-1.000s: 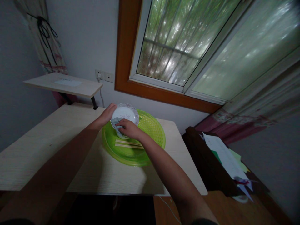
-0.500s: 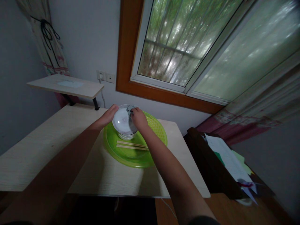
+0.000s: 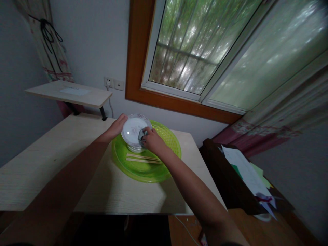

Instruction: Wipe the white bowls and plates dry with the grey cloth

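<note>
My left hand point(image 3: 118, 126) grips the left rim of a white plate point(image 3: 134, 127) with a patterned border, its fingers partly hidden at the edge. The plate is tilted over other white dishes point(image 3: 136, 149), which sit in a round green plastic tray point(image 3: 146, 176). Closed around a crumpled grey-blue cloth point(image 3: 141, 135), my right hand point(image 3: 152, 139) presses it against the plate's lower right part. A pair of light wooden chopsticks point(image 3: 140, 158) lies in the tray in front of the dishes, the right ends hidden under my right forearm.
The tray stands on a pale wooden table point(image 3: 123, 198). At the left rises a small shelf point(image 3: 69, 93) with a paper on it. A window point(image 3: 189, 51) is behind. To the right, a dark cabinet point(image 3: 217, 171) bears papers point(image 3: 246, 171).
My right hand has wiped the cloth over the plate, from its lower left up to the top right, then down to the lower right. My left hand keeps its hold on the rim.
</note>
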A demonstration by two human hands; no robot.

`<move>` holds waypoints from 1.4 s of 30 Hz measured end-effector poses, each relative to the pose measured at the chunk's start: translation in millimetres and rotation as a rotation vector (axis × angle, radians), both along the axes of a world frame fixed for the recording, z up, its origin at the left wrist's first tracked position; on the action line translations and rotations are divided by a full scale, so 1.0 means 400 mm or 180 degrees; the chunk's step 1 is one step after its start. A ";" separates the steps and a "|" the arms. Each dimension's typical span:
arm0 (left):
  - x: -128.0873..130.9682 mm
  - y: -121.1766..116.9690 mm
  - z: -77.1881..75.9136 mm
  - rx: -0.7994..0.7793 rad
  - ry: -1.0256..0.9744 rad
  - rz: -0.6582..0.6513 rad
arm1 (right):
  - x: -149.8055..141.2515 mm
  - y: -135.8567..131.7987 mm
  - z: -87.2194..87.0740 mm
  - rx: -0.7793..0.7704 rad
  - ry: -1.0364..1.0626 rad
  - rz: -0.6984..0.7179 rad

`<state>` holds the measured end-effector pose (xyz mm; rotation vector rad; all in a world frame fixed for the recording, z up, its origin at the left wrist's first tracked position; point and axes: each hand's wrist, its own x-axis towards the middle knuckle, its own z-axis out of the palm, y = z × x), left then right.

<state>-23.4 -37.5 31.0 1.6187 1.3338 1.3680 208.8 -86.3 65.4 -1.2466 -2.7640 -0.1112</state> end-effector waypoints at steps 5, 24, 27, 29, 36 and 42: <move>-0.003 0.005 -0.008 0.0012 0.0016 0.0012 | -0.024 0.008 -0.025 -0.0428 0.0329 0.0458; -0.009 0.031 -0.022 0.0076 0.0107 -0.0158 | -0.116 0.163 -0.034 0.0734 0.1082 0.0176; -0.010 0.030 -0.019 0.0031 0.0092 -0.0175 | -0.073 0.151 -0.015 0.0856 0.0663 -0.0014; -0.011 0.029 -0.018 0.0046 0.0065 -0.0189 | -0.047 0.132 -0.003 0.0876 0.0486 -0.0139; -0.006 0.015 -0.009 -0.0043 -0.0031 -0.0060 | 0.012 0.047 -0.002 0.0472 0.0096 -0.0566; -0.003 0.017 -0.011 0.0033 -0.0091 -0.0057 | 0.008 -0.018 -0.039 -0.0126 0.0480 -0.0712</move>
